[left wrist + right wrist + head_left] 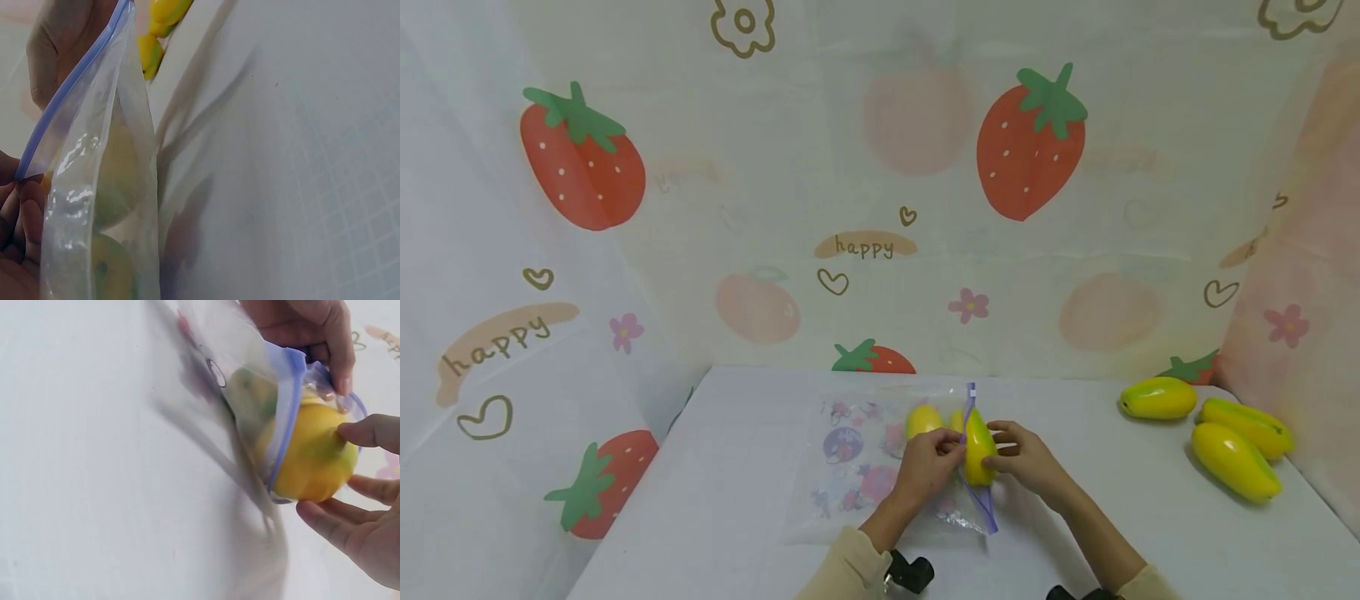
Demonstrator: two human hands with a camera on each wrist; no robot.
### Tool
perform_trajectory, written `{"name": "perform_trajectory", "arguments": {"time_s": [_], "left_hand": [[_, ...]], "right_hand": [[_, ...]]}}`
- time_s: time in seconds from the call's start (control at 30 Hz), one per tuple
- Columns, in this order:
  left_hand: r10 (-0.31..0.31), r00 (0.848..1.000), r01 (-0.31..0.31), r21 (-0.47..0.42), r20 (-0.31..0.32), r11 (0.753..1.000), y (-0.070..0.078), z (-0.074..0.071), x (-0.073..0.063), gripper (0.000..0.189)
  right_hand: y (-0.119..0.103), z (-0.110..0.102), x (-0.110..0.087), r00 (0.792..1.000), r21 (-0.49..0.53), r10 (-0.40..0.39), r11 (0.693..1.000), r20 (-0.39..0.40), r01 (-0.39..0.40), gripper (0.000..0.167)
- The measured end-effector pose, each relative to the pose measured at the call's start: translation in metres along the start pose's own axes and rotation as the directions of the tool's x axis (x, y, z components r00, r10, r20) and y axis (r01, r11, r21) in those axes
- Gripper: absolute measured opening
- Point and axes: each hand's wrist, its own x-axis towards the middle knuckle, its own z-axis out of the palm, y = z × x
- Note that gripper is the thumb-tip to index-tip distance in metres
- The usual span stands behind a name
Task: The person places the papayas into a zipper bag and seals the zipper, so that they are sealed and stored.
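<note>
A clear zip bag with printed patterns lies on the white table, its blue-edged mouth facing right. My left hand pinches the bag's rim and holds the mouth up. My right hand grips a yellow-green mango that sits halfway into the mouth, thumb above and fingers below the mango. At least one more yellow fruit lies inside the bag, showing as a blurred fruit through the plastic.
Three loose mangoes lie at the table's far right: one at the back and two near the right wall. Cloth walls printed with strawberries enclose the table at the back and on both sides.
</note>
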Motion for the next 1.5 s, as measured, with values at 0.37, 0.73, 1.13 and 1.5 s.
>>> {"name": "perform_trajectory", "arguments": {"time_s": [0.37, 0.73, 1.13, 1.5], "left_hand": [[-0.064, 0.998, 0.064, 0.005, 0.022, 0.998, 0.0, 0.004, 0.0, 0.021], [-0.056, 0.998, 0.056, -0.01, 0.018, 0.998, -0.003, 0.004, 0.001, 0.021], [-0.037, 0.999, 0.037, -0.006, 0.021, 0.999, -0.005, 0.005, 0.003, 0.021], [-0.034, 0.999, 0.034, 0.003, 0.018, 0.999, -0.007, 0.006, 0.002, 0.021]], "right_hand": [[0.005, 0.017, 0.0, 0.992, 0.01, 0.034, 0.999, -0.119, -0.033, 0.053], [0.012, 0.02, 0.004, 0.995, 0.056, 0.007, 0.998, -0.1, -0.001, 0.055], [0.011, 0.032, 0.012, 0.984, 0.156, 0.066, 0.987, -0.165, -0.04, 0.038], [0.012, 0.037, 0.014, 0.986, 0.16, 0.004, 0.987, -0.168, 0.023, 0.029]]}}
